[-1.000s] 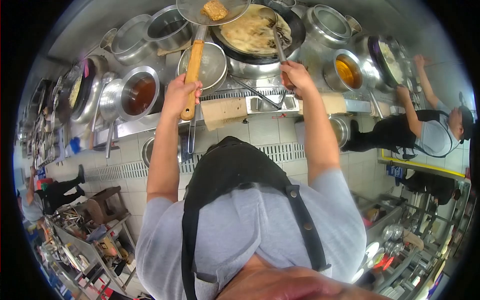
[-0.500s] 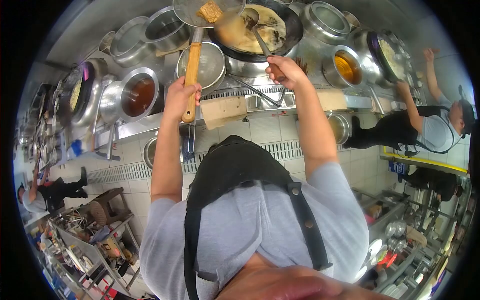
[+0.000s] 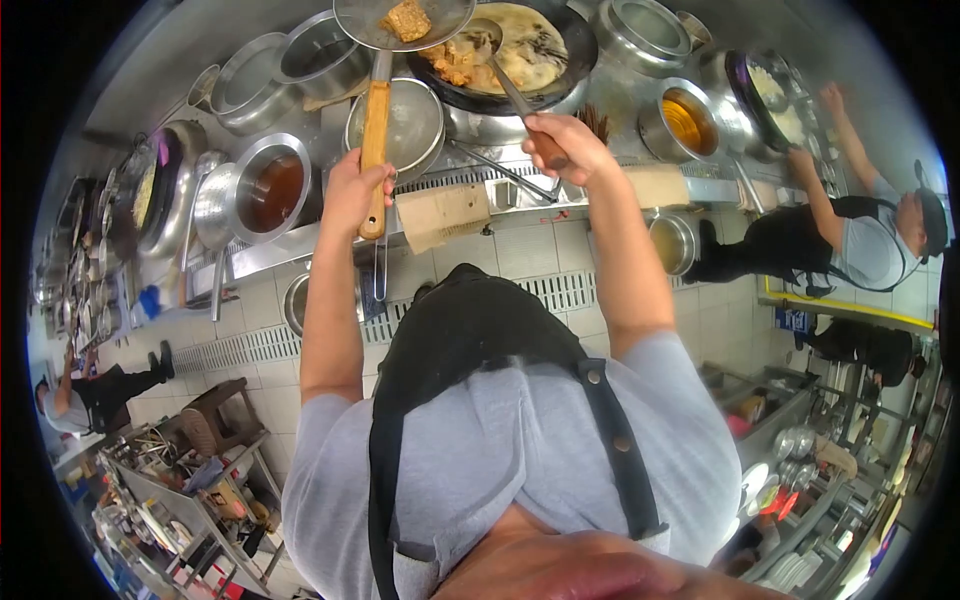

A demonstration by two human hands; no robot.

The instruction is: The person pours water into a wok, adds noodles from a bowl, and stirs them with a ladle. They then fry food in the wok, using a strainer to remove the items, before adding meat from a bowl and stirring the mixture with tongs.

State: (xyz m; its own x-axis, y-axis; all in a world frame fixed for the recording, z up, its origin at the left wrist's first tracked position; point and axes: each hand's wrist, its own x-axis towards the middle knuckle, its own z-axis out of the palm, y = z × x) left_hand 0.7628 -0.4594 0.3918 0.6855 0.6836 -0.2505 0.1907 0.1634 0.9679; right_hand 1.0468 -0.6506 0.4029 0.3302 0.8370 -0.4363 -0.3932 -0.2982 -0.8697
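Observation:
My left hand [image 3: 357, 190] is wrapped round the wooden handle of a wire strainer [image 3: 440, 25], raised at the top of the view. One browned piece of food [image 3: 407, 19] lies in its mesh. In my right hand [image 3: 571, 147] is the wooden handle of a metal ladle [image 3: 515, 95], whose bowl rests in the black wok [image 3: 583, 60]. Pale frothy liquid [image 3: 530, 45] fills the wok, with browned food pieces [image 3: 455, 65] at its left side. Below the strainer, a round sieve [image 3: 428, 130] sits on the counter over a container I cannot make out.
A pot of reddish-brown liquid [image 3: 288, 198] stands at left, and a pot of amber liquid [image 3: 690, 122] at right. Several metal pots line the back. A co-worker [image 3: 860, 240] stands at another wok on the right. A pan [image 3: 670, 247] is below the counter edge.
A blurred brown mass between strainer and wok is gone; browned pieces now show in the wok's left side. The strainer has shifted slightly left, and one piece stays in it.

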